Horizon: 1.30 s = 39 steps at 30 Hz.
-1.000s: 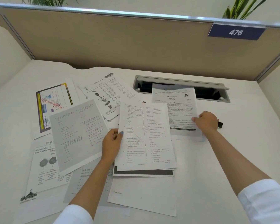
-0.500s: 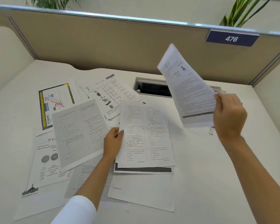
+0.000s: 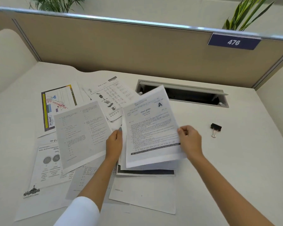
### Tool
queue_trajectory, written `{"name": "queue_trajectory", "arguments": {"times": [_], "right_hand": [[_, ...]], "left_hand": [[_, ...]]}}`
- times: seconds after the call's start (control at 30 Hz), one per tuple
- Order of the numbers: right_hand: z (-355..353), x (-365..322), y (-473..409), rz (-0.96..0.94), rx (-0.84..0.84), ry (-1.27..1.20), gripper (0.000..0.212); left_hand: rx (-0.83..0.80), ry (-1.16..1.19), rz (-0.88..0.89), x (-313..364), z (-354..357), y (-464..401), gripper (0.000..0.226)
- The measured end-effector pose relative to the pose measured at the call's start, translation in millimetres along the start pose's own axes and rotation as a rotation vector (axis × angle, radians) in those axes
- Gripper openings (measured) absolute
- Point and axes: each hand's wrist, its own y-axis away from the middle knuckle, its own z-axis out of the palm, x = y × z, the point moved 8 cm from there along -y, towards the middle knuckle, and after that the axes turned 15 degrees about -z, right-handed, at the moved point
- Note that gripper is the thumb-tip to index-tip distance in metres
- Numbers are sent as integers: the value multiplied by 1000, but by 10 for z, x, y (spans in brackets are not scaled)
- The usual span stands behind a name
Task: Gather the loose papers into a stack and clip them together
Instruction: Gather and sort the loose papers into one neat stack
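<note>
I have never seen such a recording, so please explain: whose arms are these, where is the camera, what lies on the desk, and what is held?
No machine here: a person wears one camera on the head, looking down at both hands. The right hand pinches a white printed sheet marked "A", above a small pile that the left hand holds at its edge. Other loose printed papers lie scattered on the white desk. A black binder clip lies apart to the right, untouched. Behind it is an open cable slot.

Beige partition with a "476" sign, plants behind
</note>
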Motion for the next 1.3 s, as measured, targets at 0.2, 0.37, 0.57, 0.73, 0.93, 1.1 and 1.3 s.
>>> {"name": "queue_trajectory", "arguments": {"times": [0.2, 0.37, 0.57, 0.73, 0.93, 1.1, 1.3], "right_hand": [[369, 271, 277, 123, -141, 26, 20], [381, 355, 332, 136, -174, 37, 15], [239, 386, 184, 104, -133, -40, 43], [227, 276, 25, 249, -202, -575, 76], [99, -174, -10, 121, -324, -795, 37], [-255, -568, -2, -117, -219, -698, 25], [-347, -702, 106, -174, -167, -719, 36]], "left_hand": [[-52, -34, 4, -17, 39, -30, 29], [-83, -36, -6, -43, 54, -41, 13], [-203, 43, 4, 141, 45, 38, 9], [-360, 253, 22, 471, 113, 248, 9], [-605, 272, -55, 696, 393, 508, 28], [-521, 73, 142, 973, 484, 755, 26], [-457, 176, 272, 1193, 467, 933, 36]]}}
